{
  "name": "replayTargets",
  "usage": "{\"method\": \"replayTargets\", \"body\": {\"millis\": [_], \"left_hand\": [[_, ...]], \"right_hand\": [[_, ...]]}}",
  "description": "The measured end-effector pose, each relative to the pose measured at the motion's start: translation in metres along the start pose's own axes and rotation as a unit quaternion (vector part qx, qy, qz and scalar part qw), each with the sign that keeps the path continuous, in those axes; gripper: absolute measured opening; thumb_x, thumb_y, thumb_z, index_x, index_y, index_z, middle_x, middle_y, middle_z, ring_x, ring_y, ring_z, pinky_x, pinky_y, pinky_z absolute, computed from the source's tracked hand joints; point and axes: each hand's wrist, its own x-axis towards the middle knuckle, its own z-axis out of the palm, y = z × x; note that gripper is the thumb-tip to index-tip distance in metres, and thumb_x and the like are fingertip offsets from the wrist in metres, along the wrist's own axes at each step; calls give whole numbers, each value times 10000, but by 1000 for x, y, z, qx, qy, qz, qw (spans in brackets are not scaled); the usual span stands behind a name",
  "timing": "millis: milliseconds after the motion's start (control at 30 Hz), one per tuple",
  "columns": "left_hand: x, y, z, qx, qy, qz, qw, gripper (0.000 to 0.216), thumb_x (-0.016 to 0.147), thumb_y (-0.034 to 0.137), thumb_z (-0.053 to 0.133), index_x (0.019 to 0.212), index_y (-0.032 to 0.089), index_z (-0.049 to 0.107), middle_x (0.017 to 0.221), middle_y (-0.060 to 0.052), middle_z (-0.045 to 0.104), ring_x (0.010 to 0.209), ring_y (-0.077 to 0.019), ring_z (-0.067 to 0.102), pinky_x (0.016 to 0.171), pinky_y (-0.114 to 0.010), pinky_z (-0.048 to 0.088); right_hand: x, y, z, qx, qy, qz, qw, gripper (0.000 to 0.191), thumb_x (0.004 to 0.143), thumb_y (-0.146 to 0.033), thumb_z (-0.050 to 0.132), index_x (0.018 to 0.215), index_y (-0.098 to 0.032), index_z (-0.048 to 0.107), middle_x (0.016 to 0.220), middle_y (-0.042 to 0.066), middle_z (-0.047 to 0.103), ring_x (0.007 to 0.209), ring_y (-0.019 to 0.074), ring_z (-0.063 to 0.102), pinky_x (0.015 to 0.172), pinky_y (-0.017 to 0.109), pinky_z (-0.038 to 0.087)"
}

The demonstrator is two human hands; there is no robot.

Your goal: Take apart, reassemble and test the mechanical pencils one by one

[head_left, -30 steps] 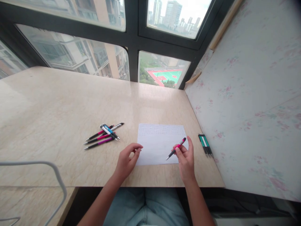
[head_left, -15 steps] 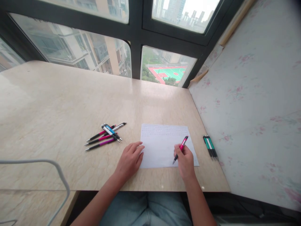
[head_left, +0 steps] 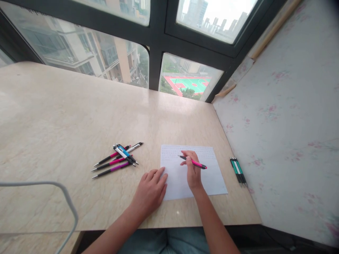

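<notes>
A white sheet of paper (head_left: 177, 181) with rows of small handwriting along its top lies on the desk. My left hand (head_left: 152, 185) rests flat at the sheet's left edge, fingers stretched out and fingertips on the paper. Over the upper middle of the sheet, my right hand (head_left: 193, 167) grips a pink and black pen (head_left: 197, 163) between thumb and fingers. The pen lies nearly level, its tip pointing left and its pink end to the right. Whether the tip touches the paper I cannot tell.
Several pens (head_left: 113, 160) in pink, purple, blue and white lie crossed left of the paper. Green and white pens (head_left: 237, 171) sit side by side near the papered wall (head_left: 278, 141). A grey cable (head_left: 67, 197) curves at lower left. Windows (head_left: 190, 76) border the desk's (head_left: 79, 123) far side.
My right hand has moved up and left over the sheet, and the pen has swung from tip-down to nearly level, tip left. My left hand stays at the paper's edge. The view has shifted slightly.
</notes>
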Motion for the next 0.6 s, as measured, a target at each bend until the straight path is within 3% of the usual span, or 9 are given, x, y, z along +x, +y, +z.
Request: {"method": "replayTargets", "body": {"millis": [133, 200, 300, 467, 600], "left_hand": [[-1, 1, -1, -14, 8, -7, 1000, 249, 881, 217, 519, 1100, 198, 636, 1271, -139, 617, 1028, -303, 543, 822, -432, 409], [-1, 2, -2, -9, 5, -15, 1000, 248, 879, 215, 525, 1104, 204, 630, 1266, -128, 616, 1035, -292, 542, 832, -428, 413], [-1, 3, -4, 6, -9, -20, 1000, 258, 879, 206, 528, 1120, 204, 619, 1277, -116, 610, 1050, -284, 541, 841, -431, 420], [-2, 3, -3, 12, -34, -22, 999, 261, 892, 223, 507, 1129, 193, 611, 1309, -112, 595, 1068, -297, 530, 845, -455, 425], [-2, 2, -2, 3, -42, -27, 999, 268, 891, 225, 503, 1137, 198, 606, 1314, -109, 590, 1073, -302, 528, 846, -457, 432]], "right_hand": [[4, 11, 3, -3, -6, 43, 999, 409, 991, -415, 347, 1045, -170, 669, 701, 18, 595, 628, 153, 573, 560, 280, 494], [4, 14, 7, -17, -30, 39, 999, 340, 955, -403, 445, 1071, -169, 662, 773, 40, 642, 697, 173, 610, 574, 279, 500], [2, 14, 13, -91, -70, -2, 993, 261, 905, -372, 536, 862, -173, 700, 782, 52, 664, 727, 183, 622, 637, 287, 496], [2, 15, 21, -163, -43, 46, 985, 296, 915, -381, 495, 755, -177, 636, 521, -24, 560, 483, 138, 531, 521, 246, 415], [5, 16, 24, -191, -25, 42, 980, 402, 923, -411, 476, 586, -194, 505, 493, -35, 504, 474, 119, 459, 500, 234, 349]]}}
